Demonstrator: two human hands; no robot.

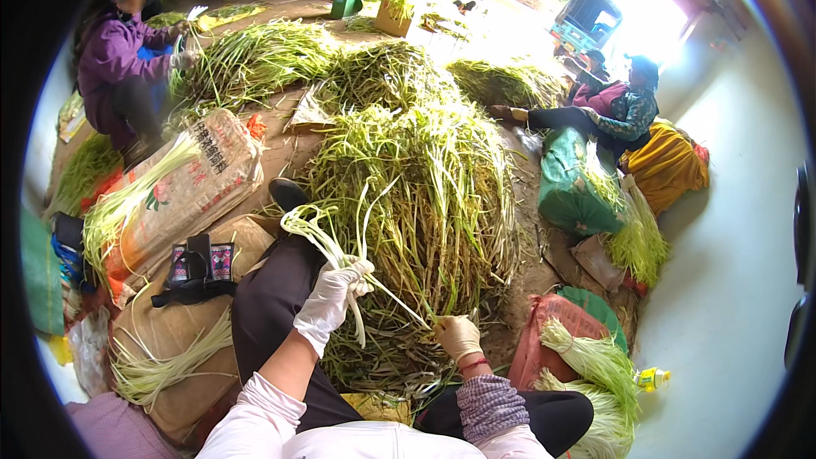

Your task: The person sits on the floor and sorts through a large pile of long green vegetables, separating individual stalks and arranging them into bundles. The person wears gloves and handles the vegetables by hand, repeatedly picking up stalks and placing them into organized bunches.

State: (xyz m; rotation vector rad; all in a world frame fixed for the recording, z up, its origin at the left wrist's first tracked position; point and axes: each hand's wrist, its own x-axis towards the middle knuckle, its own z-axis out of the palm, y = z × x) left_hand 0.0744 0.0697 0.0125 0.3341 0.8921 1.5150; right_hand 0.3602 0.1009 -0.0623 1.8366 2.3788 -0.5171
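Observation:
My left hand [335, 299], in a thin white glove, is closed round a small bunch of pale green-white leafy stalks [319, 233] whose curved ends stick out above and below the fist. Lower and to the right, my right hand [459, 338], also gloved, pinches the end of a thin stalk [401, 301] that stretches between both hands. Just beyond them rises a large heap of long green and yellowed stalks [421, 204]. Loose brownish leaves [389, 357] lie at its foot, between my legs.
Pale stalks [178, 363] lie on a tan sack [153, 319] at left, near a printed woven sack [217, 159]. Tied bundles [593, 370] rest beside a red sack [542, 338] at right. A person in purple [121, 51] sits far left; others [628, 102] sit at right by a green sack [574, 185].

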